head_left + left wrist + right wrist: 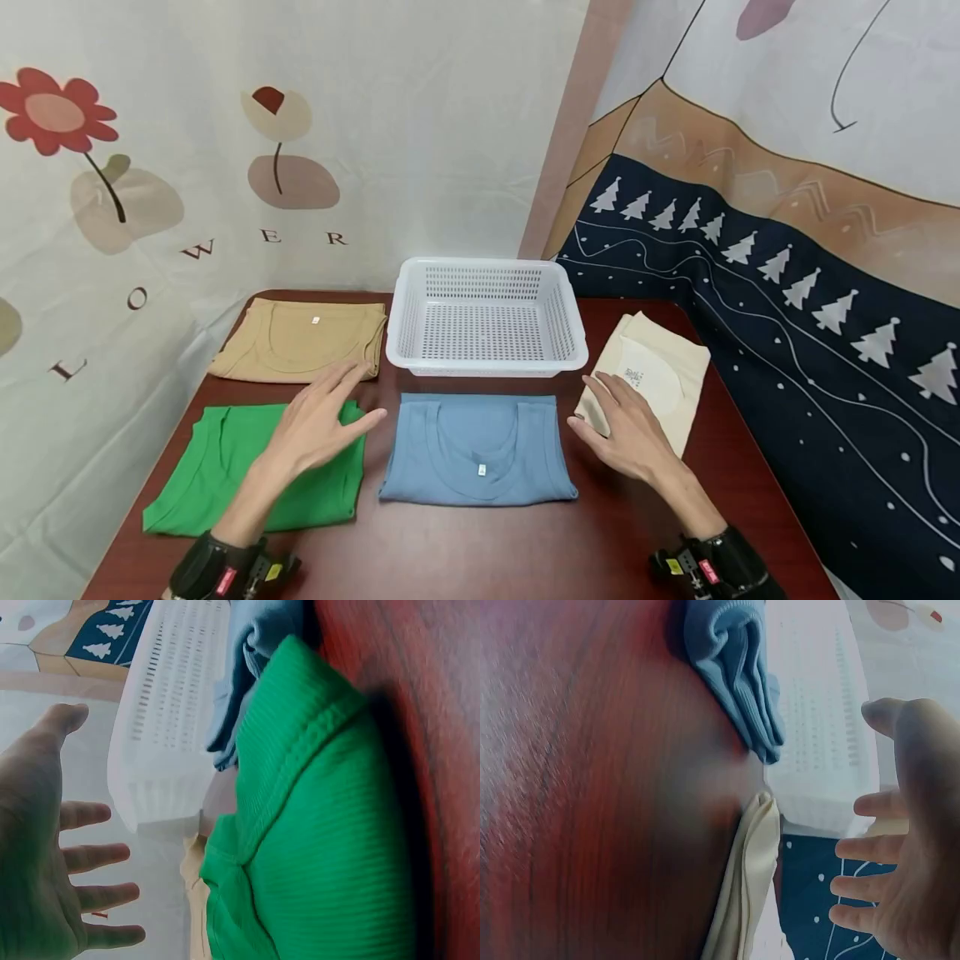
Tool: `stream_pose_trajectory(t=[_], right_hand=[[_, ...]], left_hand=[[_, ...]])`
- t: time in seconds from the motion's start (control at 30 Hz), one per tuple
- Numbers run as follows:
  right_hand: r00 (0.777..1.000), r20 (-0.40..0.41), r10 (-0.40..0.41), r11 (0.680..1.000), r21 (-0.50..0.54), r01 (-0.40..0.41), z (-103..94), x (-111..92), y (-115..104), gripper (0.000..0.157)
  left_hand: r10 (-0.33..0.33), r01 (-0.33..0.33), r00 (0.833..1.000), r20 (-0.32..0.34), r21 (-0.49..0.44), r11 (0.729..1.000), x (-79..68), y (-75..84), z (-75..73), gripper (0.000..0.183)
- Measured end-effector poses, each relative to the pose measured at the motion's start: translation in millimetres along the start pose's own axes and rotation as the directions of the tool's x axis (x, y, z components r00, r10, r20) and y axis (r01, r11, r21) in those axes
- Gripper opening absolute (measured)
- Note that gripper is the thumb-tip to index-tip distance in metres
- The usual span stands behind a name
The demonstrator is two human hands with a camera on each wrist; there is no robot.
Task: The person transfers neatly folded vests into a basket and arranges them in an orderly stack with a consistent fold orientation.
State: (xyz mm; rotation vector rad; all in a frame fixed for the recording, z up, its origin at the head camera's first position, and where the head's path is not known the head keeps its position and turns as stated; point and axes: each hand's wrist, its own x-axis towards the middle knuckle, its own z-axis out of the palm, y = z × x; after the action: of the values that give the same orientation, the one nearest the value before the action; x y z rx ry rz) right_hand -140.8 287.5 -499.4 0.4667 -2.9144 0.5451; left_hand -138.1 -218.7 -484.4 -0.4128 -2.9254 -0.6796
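My left hand [318,421] hovers above the folded green shirt [240,450], fingers extended and thumb spread toward the middle. In the left wrist view its spread fingers hold nothing, and the green shirt [322,825] fills the centre. My right hand [626,425] is over the near left part of a folded cream cloth [675,375] with a printed white patch, its fingers straight and apart. The right wrist view shows that cloth [742,877] low beside the hand. Between the hands lies a folded blue shirt [480,450], neckline and small tag facing up.
A white perforated plastic basket [487,367] stands at the back centre, with nothing inside. Left of it, a folded tan shirt [300,333] lies behind the green one. Everything sits on a dark red-brown table [480,550], with printed curtains [420,125] behind and to the right.
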Motion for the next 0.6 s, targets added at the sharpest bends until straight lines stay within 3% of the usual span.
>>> stream_pose_trajectory(t=[0.3,0.6], right_hand=[[1.000,0.000,0.019,0.991,0.133,-0.019,3.4,-7,-20,0.074],[0.999,-0.020,0.049,0.964,0.263,-0.043,11.8,-8,-35,0.060]], left_hand=[[-0.046,0.047,0.999,0.015,-0.085,0.995,-5.4,23.3,7.1,0.077],[-0.058,0.072,0.996,0.066,-0.233,0.970,-12.2,45.5,23.5,0.073]])
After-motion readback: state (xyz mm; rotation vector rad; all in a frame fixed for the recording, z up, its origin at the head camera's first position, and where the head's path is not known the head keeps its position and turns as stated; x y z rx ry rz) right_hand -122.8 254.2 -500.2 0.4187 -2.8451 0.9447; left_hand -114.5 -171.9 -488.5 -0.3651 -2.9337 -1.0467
